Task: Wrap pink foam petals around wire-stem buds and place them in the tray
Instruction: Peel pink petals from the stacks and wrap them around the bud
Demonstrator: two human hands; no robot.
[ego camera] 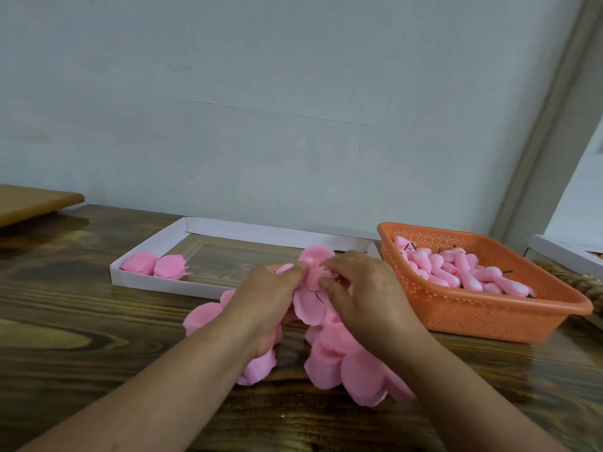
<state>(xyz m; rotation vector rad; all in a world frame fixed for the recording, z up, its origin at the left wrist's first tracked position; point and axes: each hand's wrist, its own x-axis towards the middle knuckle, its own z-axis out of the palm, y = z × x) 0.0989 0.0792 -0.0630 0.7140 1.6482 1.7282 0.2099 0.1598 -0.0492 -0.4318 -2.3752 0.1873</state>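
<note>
A pink foam flower (316,272) sits between both hands above the loose petals (346,360), just before the white tray (169,282), pinched by left hand (270,298) and right hand (362,288), fingers curled.

On the table (98,337), the tray (202,227) lies at the back, two flowers (156,264) in its left end. The basket (483,308) of buds (463,272) stands right of it. Loose petals (342,360) lie in front.
</note>
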